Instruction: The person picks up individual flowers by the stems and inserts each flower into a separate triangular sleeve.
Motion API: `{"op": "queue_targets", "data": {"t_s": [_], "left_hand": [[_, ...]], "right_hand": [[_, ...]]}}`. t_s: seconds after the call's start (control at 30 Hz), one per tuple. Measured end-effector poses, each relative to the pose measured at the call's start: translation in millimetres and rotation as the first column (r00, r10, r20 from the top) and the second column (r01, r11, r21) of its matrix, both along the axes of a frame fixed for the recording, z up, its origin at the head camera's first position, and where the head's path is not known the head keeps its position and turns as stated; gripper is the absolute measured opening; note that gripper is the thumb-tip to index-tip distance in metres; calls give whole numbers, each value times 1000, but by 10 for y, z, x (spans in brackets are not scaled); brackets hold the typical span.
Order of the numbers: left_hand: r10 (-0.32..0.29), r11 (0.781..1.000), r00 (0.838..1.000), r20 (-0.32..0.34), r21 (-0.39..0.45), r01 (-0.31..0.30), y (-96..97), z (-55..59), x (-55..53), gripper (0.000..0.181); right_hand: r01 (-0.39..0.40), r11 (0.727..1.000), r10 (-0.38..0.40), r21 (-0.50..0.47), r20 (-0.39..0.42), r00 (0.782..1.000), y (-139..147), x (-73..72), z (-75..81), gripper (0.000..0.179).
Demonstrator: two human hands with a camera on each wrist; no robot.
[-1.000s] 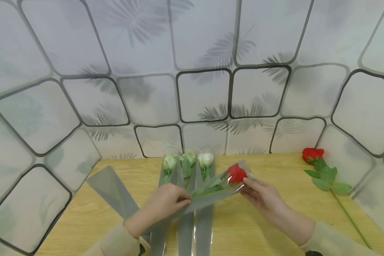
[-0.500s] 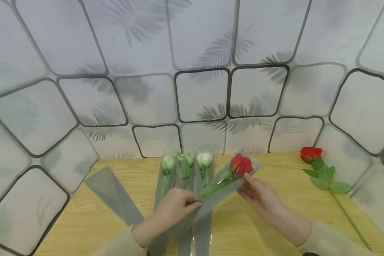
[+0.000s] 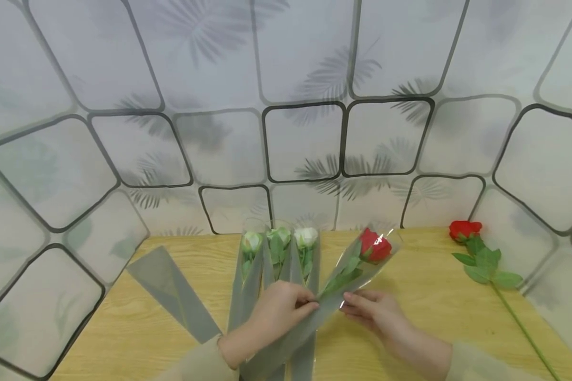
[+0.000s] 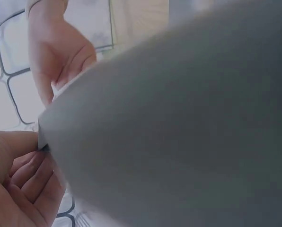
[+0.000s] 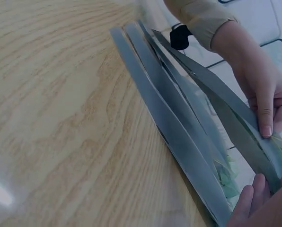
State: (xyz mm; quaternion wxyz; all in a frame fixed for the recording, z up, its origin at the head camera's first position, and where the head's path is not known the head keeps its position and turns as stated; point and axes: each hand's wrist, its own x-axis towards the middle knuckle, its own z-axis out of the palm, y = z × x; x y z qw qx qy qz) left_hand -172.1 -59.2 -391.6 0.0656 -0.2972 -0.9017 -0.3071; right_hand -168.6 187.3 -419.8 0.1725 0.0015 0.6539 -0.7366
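Observation:
A red rose point(image 3: 375, 246) with green leaves lies inside a flower sleeve point(image 3: 286, 344), clear in front and grey behind, held slanted above the table. My left hand point(image 3: 286, 309) pinches the sleeve at mid-length, thumb on top. Lower down the bloom, my right hand point(image 3: 381, 320) pinches its right edge between thumb and fingers. In the left wrist view the sleeve's grey back point(image 4: 169, 123) fills most of the picture. The right wrist view shows the left hand point(image 5: 268, 94) gripping the sleeve beyond the right fingers point(image 5: 245, 201).
Three sleeved white roses point(image 3: 306, 238) lie side by side on the wooden table point(image 3: 410, 286), partly under the held sleeve. Another grey sleeve point(image 3: 173, 293) lies slanted at the left. At the right lies a loose red rose point(image 3: 464, 231) with a long stem. A patterned wall point(image 3: 305, 143) encloses the table.
The sleeved red rose has shifted to the right and tilted more upright. My left hand has moved right with it. My right hand has slid from beside the bloom down the sleeve's edge.

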Motion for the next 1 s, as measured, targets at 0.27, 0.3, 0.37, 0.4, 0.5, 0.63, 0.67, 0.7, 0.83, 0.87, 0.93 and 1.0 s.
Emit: {"op": "queue_targets", "data": {"t_s": [0.27,0.3,0.37,0.4,0.5,0.63,0.67,0.7,0.83,0.87,0.93,1.0], "left_hand": [[-5,998,994,107,56,-1,78,-57,-11,13],[-5,998,993,118,61,-2,88,-67,-22,14],[-3,997,990,143,74,-8,108,-87,-48,16],[-2,996,987,159,84,-11,119,-97,-63,18],[-2,993,980,198,114,-21,156,-137,-118,21],[0,988,968,251,151,-39,208,-214,-197,23],[2,987,965,262,157,-44,219,-232,-215,24],[3,985,962,272,163,-49,230,-252,-232,24],[16,979,941,339,187,-84,269,-311,-293,27],[18,975,933,360,198,-95,278,-321,-303,27],[31,970,920,390,209,-121,294,-337,-320,28],[47,967,915,401,210,-142,309,-351,-333,26]], "right_hand": [[64,996,-63,59,-13,998,5,-62,46,41],[77,995,-76,66,-9,997,3,-75,52,41],[103,992,-103,72,-2,995,4,-103,56,43],[115,991,-115,73,0,993,6,-121,56,44],[155,984,-156,83,4,988,14,-179,56,45],[186,976,-187,115,-10,982,25,-266,42,46],[192,974,-192,116,-14,981,24,-291,32,46],[194,974,-193,117,-19,981,22,-314,20,47],[208,971,-206,120,-28,978,-3,-415,-47,46],[213,969,-211,123,-29,977,-12,-440,-64,45],[217,966,-215,141,-34,976,-25,-490,-99,42],[222,961,-216,167,-53,975,-37,-537,-131,40]]}}
